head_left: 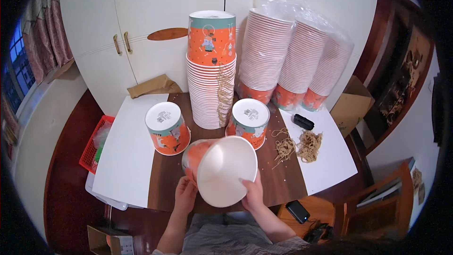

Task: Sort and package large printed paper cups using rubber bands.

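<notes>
Orange-printed tub (pixel 225 172) in right hand (pixel 253 193)

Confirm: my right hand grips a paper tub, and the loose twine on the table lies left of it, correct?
No: the loose twine lies right of the paper tub that your right hand grips, as the head view shows.

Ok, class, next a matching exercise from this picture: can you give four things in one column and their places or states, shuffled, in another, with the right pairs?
Things:
1. Tilted tub
2. Red basket
3. Tall tub stack
4. Black case

Places or states:
A. Beyond the left edge of the table
B. On the white right panel
C. Held by its rim in the right hand
D. Upside down, near the table's back

Pairs: 1-C; 2-A; 3-D; 4-B
</notes>
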